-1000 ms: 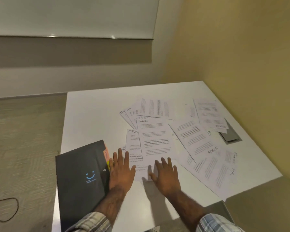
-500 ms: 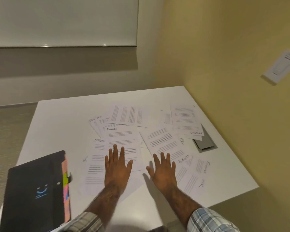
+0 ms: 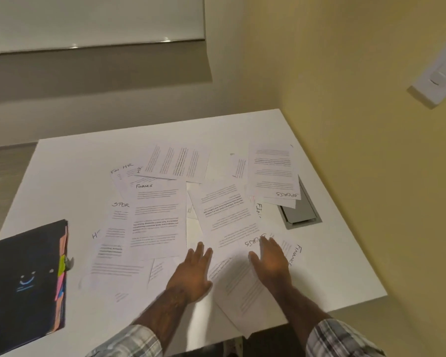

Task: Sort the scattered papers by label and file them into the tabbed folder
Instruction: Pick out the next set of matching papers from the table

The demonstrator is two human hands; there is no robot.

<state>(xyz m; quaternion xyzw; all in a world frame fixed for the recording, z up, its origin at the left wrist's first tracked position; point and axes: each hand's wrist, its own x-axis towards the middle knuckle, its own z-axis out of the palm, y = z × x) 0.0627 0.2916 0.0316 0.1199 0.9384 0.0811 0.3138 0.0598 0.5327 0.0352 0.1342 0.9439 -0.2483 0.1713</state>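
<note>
White table (image 3: 62, 163), labelled papers (image 3: 160, 217) strewn across its middle, black tabbed folder (image 3: 23, 274) lying closed at the left edge. Left hand (image 3: 191, 274) and right hand (image 3: 271, 261) flat over the near sheets, fingers straight, gripping nothing. Sorting looks unstarted; next, pick one label and gather.

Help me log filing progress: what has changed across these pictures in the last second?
Both hands slid rightward over the papers, away from the folder: the left hand is now below the FINANCE sheet, the right hand at the upside-down SPORTS sheet. Neither took hold of anything. The papers stay scattered on the table, and the folder stays closed at the left.
</note>
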